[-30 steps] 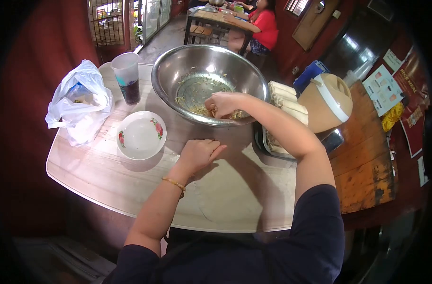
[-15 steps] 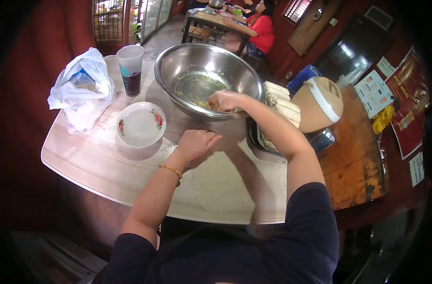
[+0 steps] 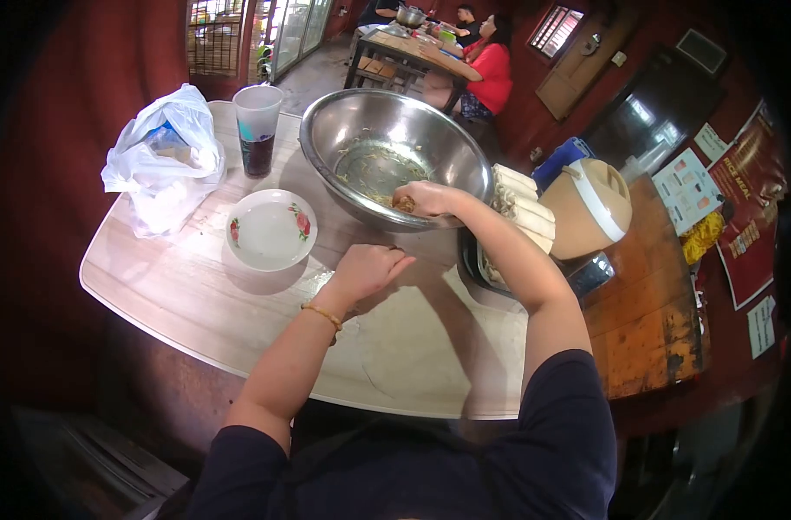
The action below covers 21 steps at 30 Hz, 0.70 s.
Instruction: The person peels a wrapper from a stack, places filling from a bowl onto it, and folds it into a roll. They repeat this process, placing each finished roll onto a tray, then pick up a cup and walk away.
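Right hand (image 3: pixel 427 199) dips inside the near rim of the big steel bowl (image 3: pixel 443 130), fingers drawn in around a brown clump of shredded filling (image 3: pixel 404 204), more strands lying across the bowl's bottom. Left hand (image 3: pixel 367 269), palm down at the tabletop (image 3: pixel 179 286), has its thumb out to the side and its fingers bent under, so whether they grip anything cannot be told. Pale rolls (image 3: pixel 525 211) sit stacked right of the steel bowl; a flowered white dish (image 3: pixel 270 232) stands left of it.

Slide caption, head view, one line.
Right hand holding brown food in a metal bowl beside stacked pale rolls, left hand near a flowered bowl.
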Each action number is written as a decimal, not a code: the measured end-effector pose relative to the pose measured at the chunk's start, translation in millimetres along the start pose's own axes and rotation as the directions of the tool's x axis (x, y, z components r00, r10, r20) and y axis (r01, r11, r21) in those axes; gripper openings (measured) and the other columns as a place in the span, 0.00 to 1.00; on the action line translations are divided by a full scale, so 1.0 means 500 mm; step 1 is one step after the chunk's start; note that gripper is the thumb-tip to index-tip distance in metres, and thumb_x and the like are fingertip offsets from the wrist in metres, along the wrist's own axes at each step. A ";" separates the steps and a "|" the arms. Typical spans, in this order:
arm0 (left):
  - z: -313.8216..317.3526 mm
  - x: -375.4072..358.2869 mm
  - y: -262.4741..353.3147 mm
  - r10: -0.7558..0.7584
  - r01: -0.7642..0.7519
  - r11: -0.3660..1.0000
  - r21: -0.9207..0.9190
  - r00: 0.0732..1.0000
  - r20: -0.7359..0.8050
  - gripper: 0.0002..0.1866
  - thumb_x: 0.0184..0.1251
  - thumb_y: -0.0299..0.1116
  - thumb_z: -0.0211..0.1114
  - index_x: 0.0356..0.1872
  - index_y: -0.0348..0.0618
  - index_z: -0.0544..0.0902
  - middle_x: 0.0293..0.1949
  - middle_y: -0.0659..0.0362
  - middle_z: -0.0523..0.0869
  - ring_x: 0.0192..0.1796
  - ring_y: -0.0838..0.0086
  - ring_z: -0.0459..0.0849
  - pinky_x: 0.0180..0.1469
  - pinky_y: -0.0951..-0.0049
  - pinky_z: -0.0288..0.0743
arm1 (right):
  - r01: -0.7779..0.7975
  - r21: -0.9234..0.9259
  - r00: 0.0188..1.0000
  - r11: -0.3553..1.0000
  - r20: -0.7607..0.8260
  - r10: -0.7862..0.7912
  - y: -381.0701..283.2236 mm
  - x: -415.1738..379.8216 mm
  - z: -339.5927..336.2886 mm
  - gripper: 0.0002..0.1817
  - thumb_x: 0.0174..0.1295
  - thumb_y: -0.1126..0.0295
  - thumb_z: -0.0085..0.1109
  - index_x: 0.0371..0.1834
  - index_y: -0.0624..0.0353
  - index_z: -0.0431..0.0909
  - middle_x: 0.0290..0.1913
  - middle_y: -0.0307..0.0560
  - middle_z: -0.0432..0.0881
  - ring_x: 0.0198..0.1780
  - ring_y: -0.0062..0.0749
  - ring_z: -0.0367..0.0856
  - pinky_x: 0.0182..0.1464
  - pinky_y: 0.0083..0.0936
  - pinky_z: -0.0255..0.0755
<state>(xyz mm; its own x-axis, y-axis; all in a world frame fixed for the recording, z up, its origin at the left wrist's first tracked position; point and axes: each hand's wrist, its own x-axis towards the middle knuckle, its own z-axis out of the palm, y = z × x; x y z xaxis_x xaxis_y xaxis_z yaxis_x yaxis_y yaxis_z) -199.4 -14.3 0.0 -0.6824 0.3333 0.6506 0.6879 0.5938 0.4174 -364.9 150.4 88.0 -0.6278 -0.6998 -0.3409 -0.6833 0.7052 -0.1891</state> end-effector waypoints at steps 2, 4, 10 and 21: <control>0.000 -0.001 -0.001 0.004 -0.004 1.000 0.002 1.000 0.007 0.20 0.73 0.47 0.58 0.26 0.46 0.84 0.24 0.53 0.86 0.28 0.57 0.85 0.31 0.58 0.78 | 0.019 0.013 1.000 1.000 0.004 -0.019 0.016 0.008 0.008 0.28 0.48 0.70 0.69 0.57 0.57 0.79 0.48 0.61 0.84 0.52 0.53 0.82 0.55 0.41 0.73; 0.001 -0.001 0.000 -0.005 0.005 1.000 -0.013 1.000 0.009 0.18 0.71 0.46 0.62 0.25 0.45 0.83 0.23 0.54 0.85 0.27 0.57 0.84 0.30 0.58 0.77 | 0.064 -0.008 0.998 0.998 -0.007 -0.064 0.023 0.011 0.010 0.27 0.48 0.70 0.69 0.57 0.57 0.79 0.48 0.61 0.84 0.52 0.53 0.82 0.55 0.41 0.73; 0.005 -0.002 -0.006 0.009 -0.009 1.000 -0.010 1.000 -0.012 0.18 0.71 0.46 0.61 0.25 0.46 0.84 0.23 0.53 0.85 0.27 0.57 0.84 0.30 0.57 0.77 | 0.029 0.000 0.998 1.000 0.062 -0.029 -0.010 -0.002 -0.018 0.27 0.48 0.71 0.69 0.56 0.58 0.79 0.47 0.61 0.84 0.51 0.53 0.83 0.54 0.41 0.74; 0.002 -0.003 -0.004 0.004 -0.004 1.000 0.026 1.000 -0.002 0.18 0.71 0.46 0.61 0.26 0.47 0.85 0.23 0.53 0.85 0.27 0.56 0.85 0.30 0.59 0.77 | 0.045 -0.002 0.997 0.999 -0.063 -0.045 -0.002 0.009 0.009 0.22 0.45 0.73 0.66 0.49 0.58 0.82 0.41 0.57 0.86 0.45 0.50 0.85 0.48 0.41 0.75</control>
<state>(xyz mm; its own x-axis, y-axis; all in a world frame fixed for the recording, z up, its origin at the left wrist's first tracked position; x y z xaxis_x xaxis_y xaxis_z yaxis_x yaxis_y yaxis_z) -199.9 -15.4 -2.3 -0.6793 0.3340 0.6535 0.6839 0.6112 0.3985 -365.3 147.0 82.6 -0.6184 -0.7367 -0.2737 -0.7116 0.6727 -0.2029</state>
